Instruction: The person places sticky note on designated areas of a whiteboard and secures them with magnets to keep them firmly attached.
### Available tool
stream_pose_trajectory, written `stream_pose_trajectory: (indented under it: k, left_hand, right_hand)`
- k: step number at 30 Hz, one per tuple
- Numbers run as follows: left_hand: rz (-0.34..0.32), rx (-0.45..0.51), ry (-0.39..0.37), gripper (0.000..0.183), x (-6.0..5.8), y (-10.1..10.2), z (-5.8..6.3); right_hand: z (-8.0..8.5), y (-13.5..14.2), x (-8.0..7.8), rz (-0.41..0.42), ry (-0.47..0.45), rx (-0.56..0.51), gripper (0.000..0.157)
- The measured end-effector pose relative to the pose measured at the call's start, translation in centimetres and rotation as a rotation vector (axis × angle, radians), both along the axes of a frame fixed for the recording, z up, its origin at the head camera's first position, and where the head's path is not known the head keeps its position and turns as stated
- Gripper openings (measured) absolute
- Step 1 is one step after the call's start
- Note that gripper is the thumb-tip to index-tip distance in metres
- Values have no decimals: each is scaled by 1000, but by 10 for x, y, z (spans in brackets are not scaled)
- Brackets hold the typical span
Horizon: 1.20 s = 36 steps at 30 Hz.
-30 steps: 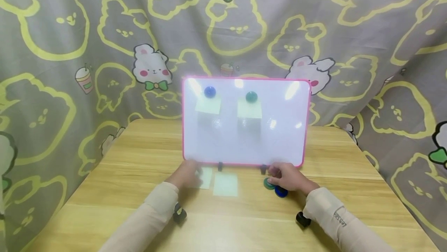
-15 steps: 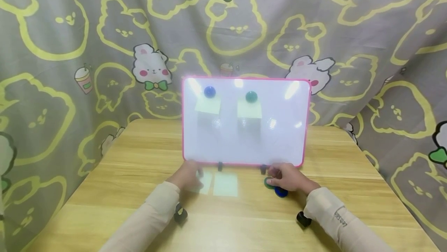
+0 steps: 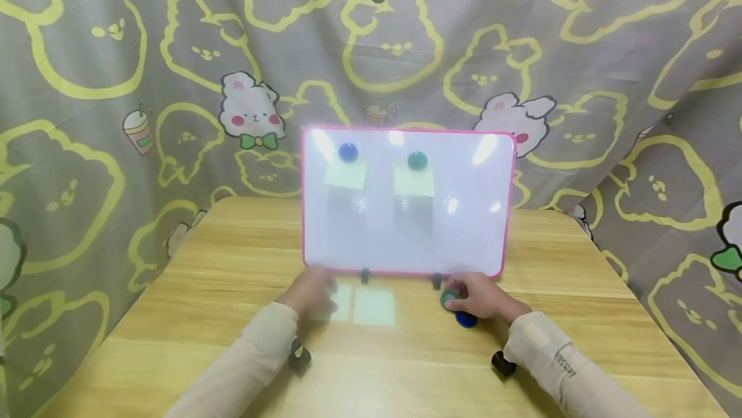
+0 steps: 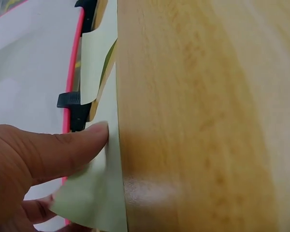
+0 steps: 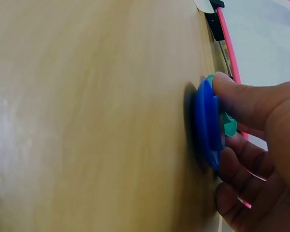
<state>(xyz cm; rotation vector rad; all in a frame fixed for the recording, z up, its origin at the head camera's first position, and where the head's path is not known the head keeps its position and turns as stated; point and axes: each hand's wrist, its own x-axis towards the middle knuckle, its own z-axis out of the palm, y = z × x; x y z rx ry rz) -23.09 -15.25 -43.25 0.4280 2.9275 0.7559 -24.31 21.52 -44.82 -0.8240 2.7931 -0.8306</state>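
Note:
My left hand pinches a pale green sticky note by its outer side, the thumb on top and fingers under the bent edge. A second sticky note lies flat just right of it. Over on the right, my right hand holds a green round magnet between thumb and fingers, tilted up off the wood. A blue round magnet sits right by it, partly covering the green one in the right wrist view. In the head view the hand overlaps the blue magnet's far side.
Behind both hands stands a pink-framed whiteboard on small black feet. A blue magnet and a green magnet each hold a sticky note on it. The wooden table ends at a patterned curtain.
The right hand has tipped the green magnet up from the table. The left hand's sticky note has shifted slightly under its fingers. The board and the second note have stayed put.

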Motion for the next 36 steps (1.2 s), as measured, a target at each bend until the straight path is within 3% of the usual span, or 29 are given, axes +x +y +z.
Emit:
stream_pose_trajectory:
  k: [6, 15, 24, 36]
  left_hand:
    - [-43, 123, 69, 30, -1, -2, -4]
    - [-109, 174, 186, 29, -3, -5, -2]
    - [-28, 198, 209, 23, -9, -6, 3]
    - [-36, 202, 221, 37, -13, -4, 4]
  right_hand:
    - [-1, 1, -1, -26, -22, 7, 18]
    - [0, 0, 0, -31, -41, -13, 17]
    - [2, 0, 0, -32, -49, -26, 18]
    - [6, 3, -1, -2, -11, -65, 12]
